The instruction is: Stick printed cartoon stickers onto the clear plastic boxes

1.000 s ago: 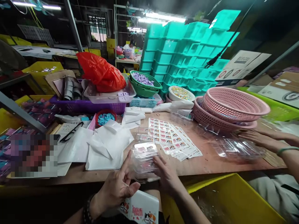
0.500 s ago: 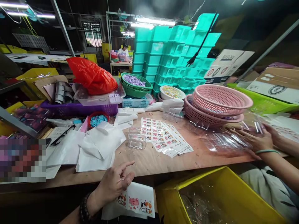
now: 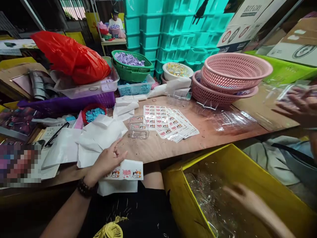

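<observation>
My left hand (image 3: 109, 162), with dark beads at the wrist, holds a folded white sticker sheet (image 3: 135, 174) printed with cartoon cats and pink lettering. Its index finger points out over the table edge, and the sheet hangs above my lap. My right hand (image 3: 240, 195), smeared by motion, is over the yellow bin (image 3: 177, 178); whether it holds anything is unclear. Inside the bin lie clear plastic pieces (image 3: 210, 201). On the table ahead are small clear plastic boxes (image 3: 138, 133) with stickers, beside fanned sticker sheets (image 3: 157, 118).
Blank white paper (image 3: 99, 142) lies left of the boxes. Pink baskets (image 3: 237, 71) and clear plastic packs (image 3: 232, 120) occupy the right side. A co-worker's hand (image 3: 294, 102) is at far right. Baskets, a red bag (image 3: 74, 56) and stacked teal crates (image 3: 170, 36) line the back.
My view has tilted down. My right hand has come into view over the yellow bin. My left hand still holds the sticker sheet. The co-worker's hands have shifted at far right.
</observation>
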### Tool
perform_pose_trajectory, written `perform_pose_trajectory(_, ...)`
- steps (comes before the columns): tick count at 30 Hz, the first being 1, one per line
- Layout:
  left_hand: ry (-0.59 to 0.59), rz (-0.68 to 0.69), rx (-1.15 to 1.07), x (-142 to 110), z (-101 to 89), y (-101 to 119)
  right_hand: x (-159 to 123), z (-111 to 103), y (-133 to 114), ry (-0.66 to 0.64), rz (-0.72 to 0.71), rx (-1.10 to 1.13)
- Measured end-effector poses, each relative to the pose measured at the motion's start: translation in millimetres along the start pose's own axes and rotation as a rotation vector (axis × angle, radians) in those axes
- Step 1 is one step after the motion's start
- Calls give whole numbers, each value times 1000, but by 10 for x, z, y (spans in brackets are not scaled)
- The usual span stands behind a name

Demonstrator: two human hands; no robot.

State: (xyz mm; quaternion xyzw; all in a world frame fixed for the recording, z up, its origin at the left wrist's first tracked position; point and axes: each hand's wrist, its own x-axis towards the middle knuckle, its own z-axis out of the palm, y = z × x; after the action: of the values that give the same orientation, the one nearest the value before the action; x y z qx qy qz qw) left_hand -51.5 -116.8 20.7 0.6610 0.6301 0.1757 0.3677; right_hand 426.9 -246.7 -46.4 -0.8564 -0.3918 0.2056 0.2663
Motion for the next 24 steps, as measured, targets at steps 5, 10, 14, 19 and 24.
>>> perform_pose_trajectory(5,-61,-9,-60,287,36,97,136,322,-1547,-250,-452,123)
perform_pose_trajectory(10,-64,-27,-378,614,137,105,201,1562,-2752,-534,-682,318)
perform_pose_trajectory(14,-216,-2,-691,854,142,103,378,2026,-3022,-567,-555,534)
perform_pose_trajectory(19,-273,129,-781,720,172,210,519,1756,-2736,-466,-510,660)
perform_pose_trajectory(24,-381,145,-819,531,310,352,565,1073,-2126,-417,-283,842)
